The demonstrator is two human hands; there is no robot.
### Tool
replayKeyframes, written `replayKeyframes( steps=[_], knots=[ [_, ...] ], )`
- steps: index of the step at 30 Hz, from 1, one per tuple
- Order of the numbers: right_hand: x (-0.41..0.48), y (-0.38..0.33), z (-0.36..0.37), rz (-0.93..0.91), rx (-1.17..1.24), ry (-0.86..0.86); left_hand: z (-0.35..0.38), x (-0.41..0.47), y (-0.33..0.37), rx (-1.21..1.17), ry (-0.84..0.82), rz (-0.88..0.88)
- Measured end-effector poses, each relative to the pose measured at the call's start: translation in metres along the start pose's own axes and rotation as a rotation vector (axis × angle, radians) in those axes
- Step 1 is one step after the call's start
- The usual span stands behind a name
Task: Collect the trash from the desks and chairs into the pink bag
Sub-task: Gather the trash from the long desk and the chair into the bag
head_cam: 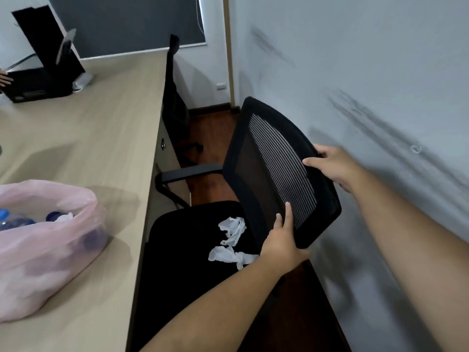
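Note:
Two crumpled white tissues (232, 241) lie on the black seat of an office chair beside the desk. My left hand (281, 241) grips the lower edge of the chair's mesh backrest (276, 171). At the backrest's upper right edge, my right hand (332, 165) holds on as well. The pink bag (43, 247) sits open on the desk at the left, with blue-capped plastic bottles and white paper inside.
The long beige desk (96, 128) runs along the left. A black computer case (38, 82) and a monitor stand at its far end. A second black chair (175, 97) is pushed in further back. A scuffed white wall (368, 97) is close on the right.

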State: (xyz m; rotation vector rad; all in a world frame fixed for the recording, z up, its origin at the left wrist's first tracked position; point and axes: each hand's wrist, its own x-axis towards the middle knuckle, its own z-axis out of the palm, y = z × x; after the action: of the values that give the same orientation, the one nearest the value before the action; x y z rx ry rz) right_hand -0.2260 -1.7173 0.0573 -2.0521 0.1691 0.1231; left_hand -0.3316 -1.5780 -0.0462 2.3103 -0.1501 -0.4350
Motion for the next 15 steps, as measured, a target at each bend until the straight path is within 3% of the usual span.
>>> replayKeyframes(
  steps=[4,6,8,10,11,13,15],
  knots=[
    [0.004,0.009,-0.024,0.018,-0.093,-0.019,0.019,0.011,0.008,-0.001,-0.005,0.018],
    [0.002,-0.001,-0.030,0.016,-0.375,-0.026,0.015,0.016,0.000,-0.028,-0.065,0.070],
    [-0.002,-0.016,-0.020,-0.092,-0.723,0.172,0.003,0.019,-0.019,-0.029,-0.136,0.127],
    [-0.015,-0.029,0.011,-0.312,-0.606,0.355,-0.012,0.025,-0.049,0.024,-0.158,0.094],
    [-0.022,-0.028,0.035,-0.403,-0.469,0.365,-0.020,0.029,-0.068,0.082,-0.152,0.050],
    [-0.033,-0.010,0.091,-0.393,-0.313,0.213,-0.035,0.039,-0.108,0.263,-0.117,-0.042],
    [-0.035,0.033,0.147,-0.200,-0.321,-0.011,-0.048,0.054,-0.147,0.407,-0.121,-0.139]
  ],
)
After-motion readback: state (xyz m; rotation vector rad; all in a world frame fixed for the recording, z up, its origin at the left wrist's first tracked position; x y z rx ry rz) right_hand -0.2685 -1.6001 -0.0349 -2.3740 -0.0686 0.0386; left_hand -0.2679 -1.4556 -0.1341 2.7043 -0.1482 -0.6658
